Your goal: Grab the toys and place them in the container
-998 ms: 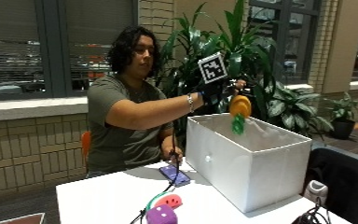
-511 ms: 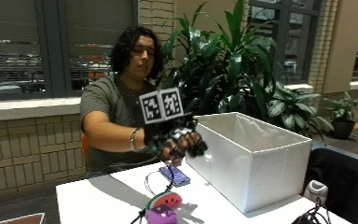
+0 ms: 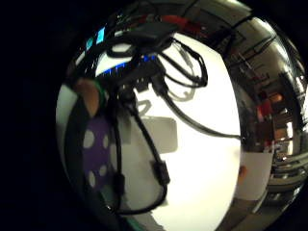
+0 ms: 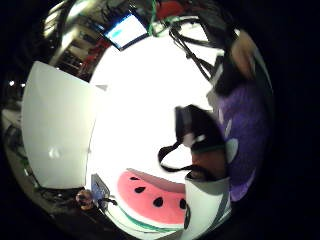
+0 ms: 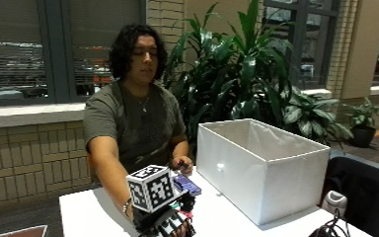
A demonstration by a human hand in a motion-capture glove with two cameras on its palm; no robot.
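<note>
Item: soft purple toy with pale dots [image 4: 245, 130], rounded and plush-looking, lying on the white surface [image 5: 229, 217] right under the palm of the gloved right hand [image 5: 167, 222]. Whether the fingers of the hands are curled or straight cannot be told.
Item: flat watermelon-slice toy, pink with black seeds and green rind [image 4: 152, 197], on the surface just beside the purple toy.
Container: tall white rectangular fabric box [image 5: 262, 165], open-topped, smooth-sided, standing on the surface near the hand.
Surroundings: small blue-purple object [image 5: 186, 185] beside the bare hand [image 5: 181, 165]; large leafy green plant [image 5: 242, 84] behind the box.
</note>
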